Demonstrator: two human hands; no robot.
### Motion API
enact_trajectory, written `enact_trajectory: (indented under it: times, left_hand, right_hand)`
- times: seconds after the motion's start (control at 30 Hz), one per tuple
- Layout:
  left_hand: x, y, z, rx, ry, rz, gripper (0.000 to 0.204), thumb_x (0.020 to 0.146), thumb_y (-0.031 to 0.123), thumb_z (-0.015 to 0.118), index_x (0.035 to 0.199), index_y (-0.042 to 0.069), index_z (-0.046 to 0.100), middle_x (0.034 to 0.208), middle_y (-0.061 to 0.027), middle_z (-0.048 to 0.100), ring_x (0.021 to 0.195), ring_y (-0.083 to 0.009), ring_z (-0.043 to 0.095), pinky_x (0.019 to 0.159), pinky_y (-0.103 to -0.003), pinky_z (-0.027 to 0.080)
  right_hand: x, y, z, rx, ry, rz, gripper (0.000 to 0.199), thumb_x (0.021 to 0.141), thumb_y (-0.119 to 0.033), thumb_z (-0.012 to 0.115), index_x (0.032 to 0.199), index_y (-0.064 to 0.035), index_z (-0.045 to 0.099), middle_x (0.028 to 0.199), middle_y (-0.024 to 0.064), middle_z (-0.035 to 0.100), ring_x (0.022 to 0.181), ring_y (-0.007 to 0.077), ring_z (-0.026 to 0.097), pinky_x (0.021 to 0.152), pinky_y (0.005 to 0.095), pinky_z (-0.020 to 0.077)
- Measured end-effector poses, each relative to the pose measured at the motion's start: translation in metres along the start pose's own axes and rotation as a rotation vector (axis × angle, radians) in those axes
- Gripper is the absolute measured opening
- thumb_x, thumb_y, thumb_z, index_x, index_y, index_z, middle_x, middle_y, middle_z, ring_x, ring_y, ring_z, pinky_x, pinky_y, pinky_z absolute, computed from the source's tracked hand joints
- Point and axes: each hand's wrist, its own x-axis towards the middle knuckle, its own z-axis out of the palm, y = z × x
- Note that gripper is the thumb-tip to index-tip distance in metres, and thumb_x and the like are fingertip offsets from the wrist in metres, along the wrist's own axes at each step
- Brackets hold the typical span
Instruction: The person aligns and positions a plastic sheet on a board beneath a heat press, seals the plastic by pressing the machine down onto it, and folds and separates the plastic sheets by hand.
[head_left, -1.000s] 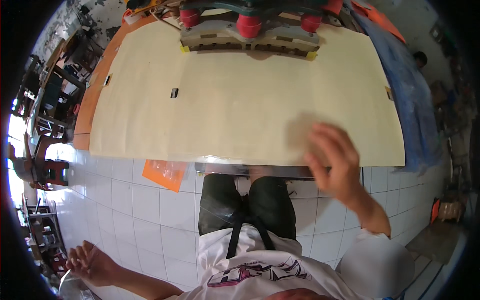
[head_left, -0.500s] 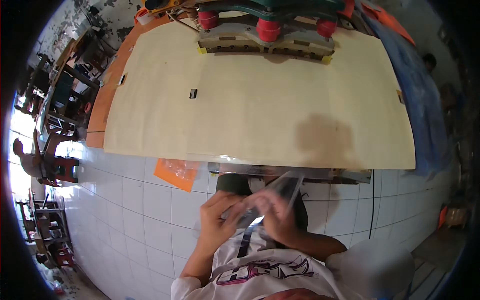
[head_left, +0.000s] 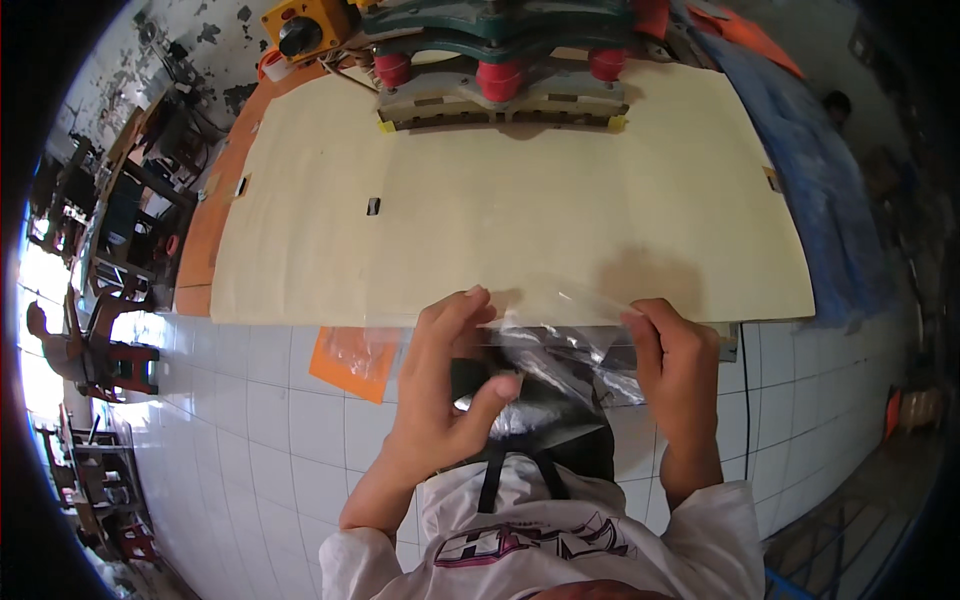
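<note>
A thin, clear plastic sheet hangs over my lap and reaches up over the front edge of the pale board. My right hand pinches its right side between thumb and fingers. At the sheet's left side is my left hand, fingers stretched upward and thumb spread away from them. That hand is beside the plastic, and I cannot make out whether it touches it. The far edges of the sheet are hard to see because they are transparent.
A machine head with red cylinders stands at the board's far side, near a yellow control box. A small black piece lies on the board. Blue plastic sheeting lines the right, and an orange packet juts out below the front edge.
Both hands have moved up toward the board and apart. The plastic sheet has spread out between them. My left hand has opened, and my view has shifted slightly.
</note>
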Motion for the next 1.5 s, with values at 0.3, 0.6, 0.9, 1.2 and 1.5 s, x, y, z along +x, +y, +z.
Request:
enact_trajectory:
  times: [0.3,0.6,0.9,1.2,1.5]
  left_hand:
    - [0.010,0.023,0.038,0.425,-0.017,0.245,0.114,0.055,0.052,0.090,0.147,0.008,0.039,0.147,-0.0295,0.037,0.123,-0.0424,0.050,0.095,-0.047,0.046]
    - [0.006,0.046,0.012,0.520,-0.128,0.223,0.036,0.070,-0.002,0.067,0.106,0.002,0.067,0.094,-0.0136,0.068,0.077,-0.0284,0.067,0.067,-0.035,0.053]
    - [0.009,0.109,-0.075,0.630,-0.039,0.206,0.014,0.061,-0.002,0.061,0.073,0.004,0.066,0.063,-0.0044,0.063,0.051,-0.0194,0.060,0.048,-0.031,0.046]
    - [0.011,0.108,-0.224,0.811,0.307,0.121,0.016,0.091,0.007,0.049,0.094,-0.004,0.060,0.091,-0.0128,0.065,0.084,-0.0184,0.061,0.075,-0.029,0.044]
    - [0.032,0.066,-0.309,1.189,0.340,0.006,0.021,0.103,0.011,0.050,0.114,-0.003,0.061,0.106,-0.0105,0.067,0.098,-0.0191,0.063,0.092,-0.033,0.047]
  right_hand:
    - [0.005,-0.011,-0.009,-0.100,-0.162,-0.198,0.008,0.087,-0.013,0.066,0.085,-0.0060,0.063,0.061,0.0121,0.062,0.057,0.0323,0.064,0.052,0.0430,0.0481]
    - [-0.005,-0.032,-0.004,-0.055,-0.294,-0.435,0.008,0.083,-0.014,0.073,0.086,-0.0097,0.067,0.065,0.0048,0.061,0.055,0.0240,0.062,0.049,0.0353,0.0464]
    - [-0.033,0.008,0.014,0.390,-0.353,-0.251,0.011,0.080,-0.012,0.079,0.087,-0.0058,0.073,0.074,0.0081,0.070,0.060,0.0223,0.066,0.054,0.0308,0.0502]
    - [-0.049,0.074,-0.044,0.124,-0.128,-0.042,0.016,0.083,0.004,0.067,0.097,0.0001,0.072,0.087,0.0148,0.073,0.077,0.0255,0.073,0.069,0.0345,0.0579]
    - [-0.014,0.126,-0.167,-0.139,0.055,0.186,0.011,0.087,-0.003,0.065,0.093,0.0058,0.069,0.080,0.0103,0.069,0.076,0.0147,0.063,0.072,0.0271,0.0496]
